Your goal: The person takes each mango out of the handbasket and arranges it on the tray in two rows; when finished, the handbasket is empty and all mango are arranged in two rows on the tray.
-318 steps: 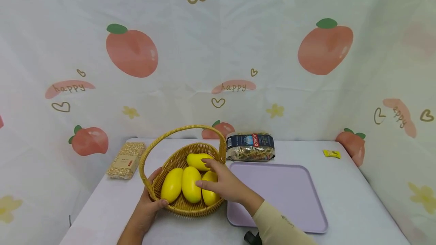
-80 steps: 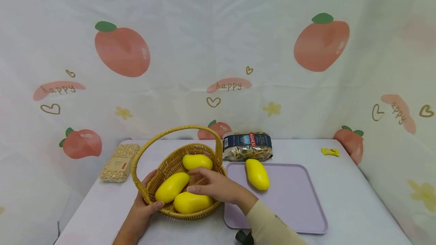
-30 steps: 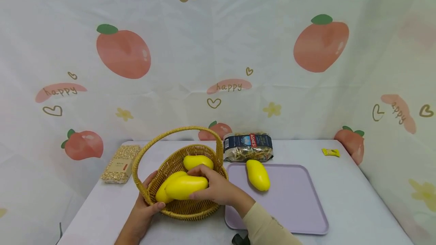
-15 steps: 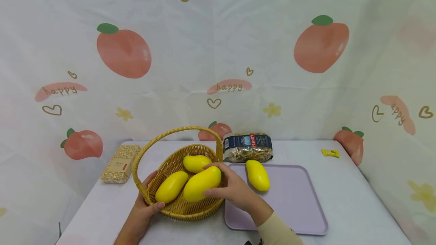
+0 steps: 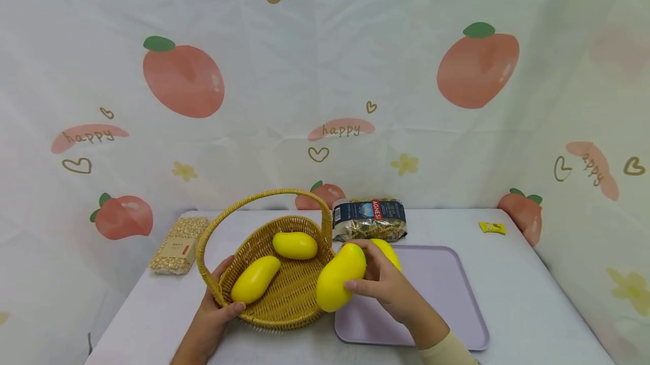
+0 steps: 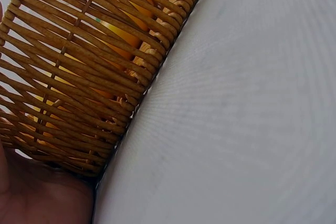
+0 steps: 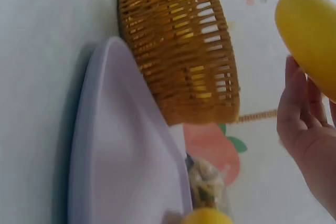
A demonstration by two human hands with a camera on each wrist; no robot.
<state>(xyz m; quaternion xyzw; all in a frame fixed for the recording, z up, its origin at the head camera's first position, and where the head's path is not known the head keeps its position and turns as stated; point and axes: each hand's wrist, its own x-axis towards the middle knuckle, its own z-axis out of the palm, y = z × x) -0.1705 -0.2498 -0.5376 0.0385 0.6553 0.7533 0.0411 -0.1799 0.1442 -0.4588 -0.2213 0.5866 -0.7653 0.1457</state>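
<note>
One mango (image 5: 332, 286) pinched in the right hand (image 5: 388, 286), thumb against the near side, other fingers round its upper end and far side. Held up off the table (image 5: 513, 275) — in the head view, across the right edge of the wicker basket (image 5: 294, 297) and the left edge of the lilac tray (image 5: 437, 297). Grips the basket at its left with the left hand (image 5: 215, 307), thumb over the front of the rim, fingers round the outer wall. Two more mangoes inside, apart from each other: a back mango (image 5: 295, 245) near the right foot of the arched handle (image 5: 274, 192), and a front mango (image 5: 255, 279) at the left, close to the left thumb. On the tray, at the back left, a fourth mango (image 5: 390, 252), partly hidden behind the right hand. Just behind the tray, a pasta packet (image 5: 368, 221) with a dark blue label; left of the basket, near the table's left edge, a grain packet (image 5: 178, 245) lying flat. Far to the right, a small yellow sachet (image 5: 492, 228). Behind everything, a pale curtain (image 5: 396, 71) printed with red fruits, hearts and "happy". At the right wrist, a beige sleeve (image 5: 449, 352).
</note>
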